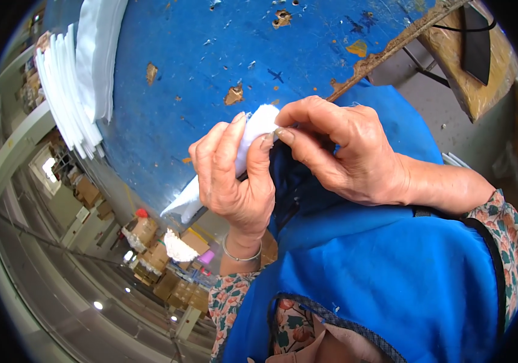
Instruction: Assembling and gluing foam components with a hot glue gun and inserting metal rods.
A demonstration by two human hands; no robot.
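My left hand (234, 175) and right hand (343, 151) pinch one white cloth piece (257, 124) over the blue table (210, 72), two white stacks (77, 78) beside.

You have one view only, from the left head-worn fisheye camera, looking steeply down and very close over your left hand (234, 175) and right hand (343, 151). It faces the chipped blue-painted wooden tabletop (210, 72); edges bend toward the rim.

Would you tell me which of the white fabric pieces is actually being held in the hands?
The small folded white fabric piece, pinched between the left hand and right hand. The stacked white fabric sheets lie untouched on the blue table.
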